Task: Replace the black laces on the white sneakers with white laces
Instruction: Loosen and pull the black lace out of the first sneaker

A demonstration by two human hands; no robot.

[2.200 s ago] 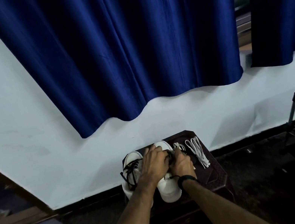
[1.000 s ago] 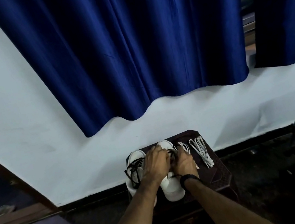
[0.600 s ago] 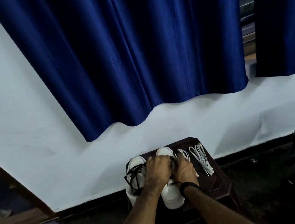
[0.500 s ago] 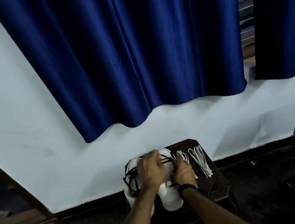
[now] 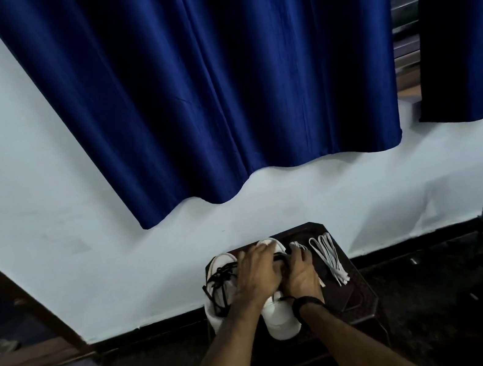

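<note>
both hands sit on top of the right-hand sneaker [image 5: 281, 317], which stands on a small dark desk [image 5: 359, 297] by the wall. the left hand [image 5: 257, 273] lies flat across the shoe's lacing, its fingers [image 5: 265, 251] stretched toward the toe and only loosely curled; whether they pinch anything underneath i cannot tell. the right hand [image 5: 301, 272] is bunched tighter, and a short dark strand of black lace [image 5: 280, 256] shows between the two sets of fingers, so it looks as if the right fingers have hold of it, though the grip itself is hidden.

just left of the left fingers stands the other sneaker [image 5: 219, 283], its black lace [image 5: 219, 286] loose and tangled over the tongue and drooping off the near side. just right of the right fingers lies one bundle of white laces [image 5: 300, 246], partly covered, and a second white bundle [image 5: 328, 259] lies a little further right, clear of both hands.

the risks, as i judge them: a hard pull on the strand could drag the shoe toward the desk's front edge, where its heel already overhangs. the drooping lace on the left shoe could catch a wrist and tip that shoe off. the right hand's heel could also sweep the nearer white bundle out of order.
</note>
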